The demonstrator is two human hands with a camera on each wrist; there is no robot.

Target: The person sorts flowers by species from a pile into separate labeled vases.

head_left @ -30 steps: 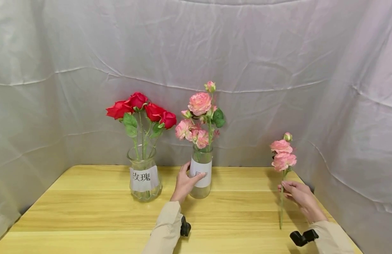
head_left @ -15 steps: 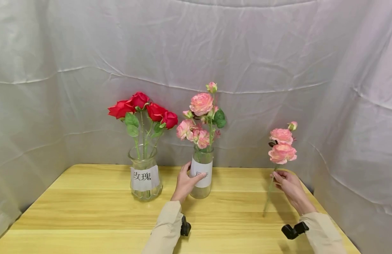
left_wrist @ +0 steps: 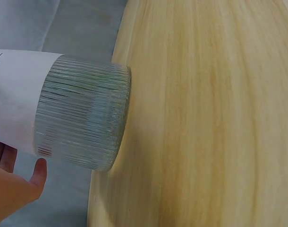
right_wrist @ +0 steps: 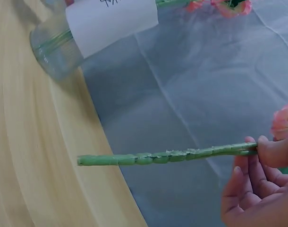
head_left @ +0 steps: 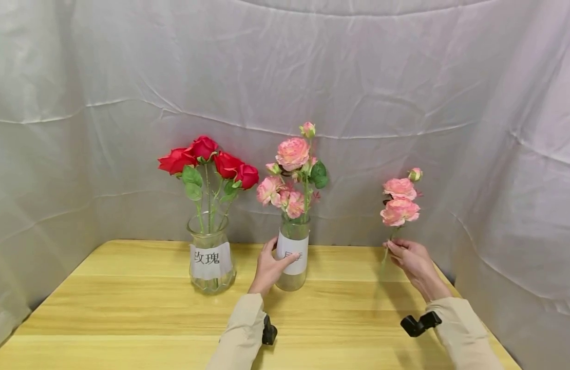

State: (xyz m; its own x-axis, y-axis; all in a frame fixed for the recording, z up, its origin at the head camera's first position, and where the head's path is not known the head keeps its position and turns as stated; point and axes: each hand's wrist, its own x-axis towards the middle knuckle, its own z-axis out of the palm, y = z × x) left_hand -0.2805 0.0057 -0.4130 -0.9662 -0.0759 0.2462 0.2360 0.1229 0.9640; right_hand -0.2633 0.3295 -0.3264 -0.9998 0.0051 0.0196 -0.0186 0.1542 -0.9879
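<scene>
A straight glass vase (head_left: 291, 281) with a white paper label stands on the table, holding several pink roses (head_left: 291, 153). My left hand (head_left: 268, 270) grips this vase from its left side, thumb across the label. Over the table's right part, my right hand (head_left: 416, 263) pinches a single pink rose (head_left: 399, 211) by its green stem, just under the blooms. In the right wrist view the bare lower stem (right_wrist: 167, 156) points left, toward the vase, its cut end away from the fingers. The left wrist view shows the ribbed vase base (left_wrist: 85, 113) on the wood.
Left of the held vase, a wider glass vase (head_left: 210, 283) bears a label and several red roses (head_left: 204, 148). Both vases stand near the back edge of the wooden table (head_left: 141, 303). A grey curtain (head_left: 382, 67) hangs behind and at the sides.
The right hand has moved the single pink rose left, up and farther back, and its stem has swung from upright to pointing away. My left hand stays at the vase.
</scene>
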